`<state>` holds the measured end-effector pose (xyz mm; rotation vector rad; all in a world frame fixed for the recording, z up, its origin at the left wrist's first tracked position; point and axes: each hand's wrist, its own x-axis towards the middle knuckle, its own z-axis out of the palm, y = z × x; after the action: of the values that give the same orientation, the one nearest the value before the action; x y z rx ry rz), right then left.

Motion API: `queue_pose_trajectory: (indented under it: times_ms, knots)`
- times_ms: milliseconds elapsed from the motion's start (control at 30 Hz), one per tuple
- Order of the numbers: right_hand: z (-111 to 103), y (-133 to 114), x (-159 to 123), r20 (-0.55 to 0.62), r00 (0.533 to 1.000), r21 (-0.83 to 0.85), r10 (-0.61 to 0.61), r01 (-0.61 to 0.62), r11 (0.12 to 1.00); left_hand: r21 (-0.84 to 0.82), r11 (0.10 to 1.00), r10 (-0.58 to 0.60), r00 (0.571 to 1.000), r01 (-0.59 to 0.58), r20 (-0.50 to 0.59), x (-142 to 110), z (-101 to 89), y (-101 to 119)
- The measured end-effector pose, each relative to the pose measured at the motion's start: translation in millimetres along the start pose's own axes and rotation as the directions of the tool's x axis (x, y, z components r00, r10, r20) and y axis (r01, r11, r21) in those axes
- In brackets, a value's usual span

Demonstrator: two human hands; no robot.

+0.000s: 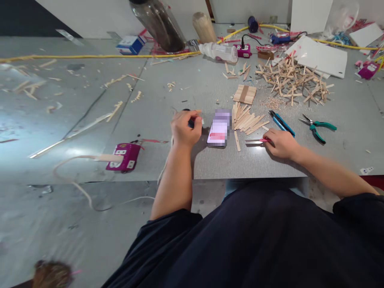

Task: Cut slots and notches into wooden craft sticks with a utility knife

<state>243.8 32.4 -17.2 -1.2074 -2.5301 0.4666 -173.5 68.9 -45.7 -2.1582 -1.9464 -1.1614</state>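
My left hand (pixel 186 129) rests on the grey table with its fingers curled in, left of a lit phone (pixel 219 134). A dark thing shows partly under and behind its fingers; what it is I cannot make out. My right hand (pixel 280 143) lies on the table and pinches pink-handled tweezers (pixel 255 141), their metal tips pointing left. Loose wooden craft sticks (pixel 247 120) are fanned out between phone and right hand. Just beyond that hand lie a blue utility knife (pixel 281 123) and, further right, green-handled pliers (pixel 316 127).
A banded stick bundle (pixel 245 95) lies ahead, near a heap of crossed sticks (pixel 289 82). A purple power socket (pixel 123 157) with a white cable sits at left. Behind are a clear plastic bottle (pixel 220 52), a large dark bottle (pixel 163 28) and a yellow cable (pixel 90 57).
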Motion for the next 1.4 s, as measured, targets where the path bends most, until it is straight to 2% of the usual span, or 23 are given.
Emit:
queue_pose_trajectory:
  times_ms: [67,167,300,367,467,667,833,967,1167,1400]
  knots:
    - [-1,3,1,-0.019,0.999,-0.019,0.031,-0.031,0.999,-0.018,1.000,-0.020,1.000,0.020,-0.020,0,0.1,-5]
    - [-13,17,5,-0.108,0.983,-0.060,0.146,-0.153,0.986,-0.043,0.998,-0.036,0.999,0.034,-0.034,0,0.2,-10]
    - [-40,47,11,-0.268,0.905,-0.119,0.329,-0.370,0.921,-0.073,0.997,-0.021,0.999,0.023,0.027,1,-0.1,-11]
    - [-50,60,13,-0.293,0.877,-0.139,0.382,-0.434,0.890,-0.088,0.996,-0.003,0.998,0.009,0.070,1,-0.8,-10]
    - [-55,72,12,-0.273,0.859,-0.167,0.434,-0.487,0.857,-0.118,0.993,0.032,0.991,-0.016,0.133,1,-3.0,-5]
    - [-49,76,9,-0.194,0.855,-0.202,0.481,-0.514,0.833,-0.203,0.977,0.123,0.951,-0.066,0.284,0,-15.4,12]
    - [-52,74,8,-0.196,0.857,-0.185,0.477,-0.510,0.840,-0.245,0.969,0.146,0.851,-0.021,0.504,-2,-32.1,15]
    - [-53,70,8,-0.225,0.864,-0.158,0.450,-0.488,0.858,-0.246,0.969,0.142,0.809,0.004,0.571,-4,-38.0,18]
    - [-51,64,8,-0.252,0.870,-0.123,0.425,-0.464,0.877,-0.154,0.988,0.097,0.789,-0.003,0.606,-7,-29.1,22]
    - [-49,61,9,-0.249,0.879,-0.112,0.408,-0.444,0.889,-0.056,0.997,0.071,0.814,-0.047,0.577,-12,-11.9,29]
